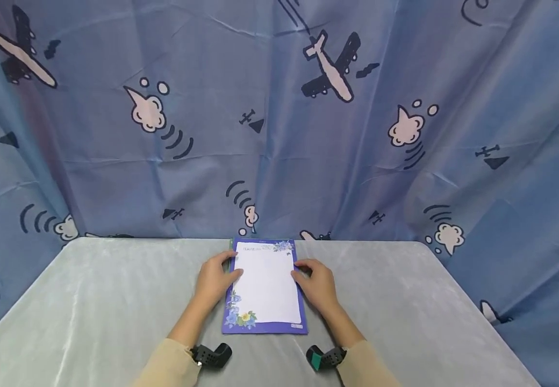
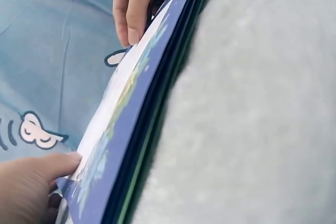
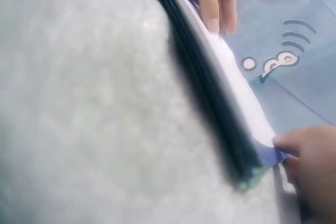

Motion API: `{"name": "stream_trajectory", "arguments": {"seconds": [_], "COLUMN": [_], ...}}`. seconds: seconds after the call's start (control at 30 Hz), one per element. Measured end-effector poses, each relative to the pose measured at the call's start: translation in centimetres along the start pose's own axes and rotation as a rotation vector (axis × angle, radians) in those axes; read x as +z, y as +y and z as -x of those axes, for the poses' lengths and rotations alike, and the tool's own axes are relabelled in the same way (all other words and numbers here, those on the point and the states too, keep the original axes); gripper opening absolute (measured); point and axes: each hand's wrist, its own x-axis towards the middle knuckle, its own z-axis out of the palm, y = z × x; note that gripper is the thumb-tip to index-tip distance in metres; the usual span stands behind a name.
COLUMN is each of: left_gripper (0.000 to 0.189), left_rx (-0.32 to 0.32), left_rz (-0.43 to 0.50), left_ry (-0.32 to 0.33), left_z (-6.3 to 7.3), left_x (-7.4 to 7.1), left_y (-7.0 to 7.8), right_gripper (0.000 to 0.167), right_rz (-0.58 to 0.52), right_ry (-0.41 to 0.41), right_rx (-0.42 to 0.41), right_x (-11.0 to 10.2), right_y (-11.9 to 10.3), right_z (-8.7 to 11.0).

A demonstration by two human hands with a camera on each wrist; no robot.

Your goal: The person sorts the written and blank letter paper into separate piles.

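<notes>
A flat stack of thin, booklet-like layers lies on the table; its top has a purple border, a white panel and blue and yellow flowers. Small writing, too small to read, runs along the upper part. My left hand grips the left edge, thumb over the white panel. On the opposite edge, my right hand holds on in the same way. Several dark layers and a green one show beneath the purple top in the left wrist view. Fingers under the edges are partly hidden.
A pale grey cloth covers the table. Behind it hangs a blue curtain printed with planes and clouds. Each wrist carries a small black device, one at the left and one at the right.
</notes>
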Motion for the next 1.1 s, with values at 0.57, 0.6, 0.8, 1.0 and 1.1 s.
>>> {"name": "stream_trajectory", "arguments": {"seconds": [0.57,0.6,0.8,1.0,1.1], "left_gripper": [0.017,0.015,0.012,0.014,0.013], "left_rx": [0.004,0.004,-0.004,0.004,0.007], "left_rz": [-0.004,-0.009,-0.043,-0.04,-0.026], "left_ry": [0.095,0.093,0.082,0.078,0.079], "left_z": [0.2,0.1,-0.2,-0.4,-0.2], "left_x": [0.3,0.3,0.4,0.5,0.3], "left_y": [-0.3,-0.3,-0.3,-0.3,-0.4], "right_gripper": [0.021,0.021,0.016,0.015,0.015], "right_rz": [-0.007,-0.006,-0.003,-0.01,-0.038], "right_ry": [0.042,0.042,0.016,0.016,-0.002], "right_rx": [0.013,0.02,0.032,0.042,0.061], "right_x": [0.5,0.5,0.1,-0.2,-0.1], "right_y": [0.4,0.3,0.3,0.2,0.2], "right_z": [-0.1,-0.2,-0.5,-0.7,-0.5]}}
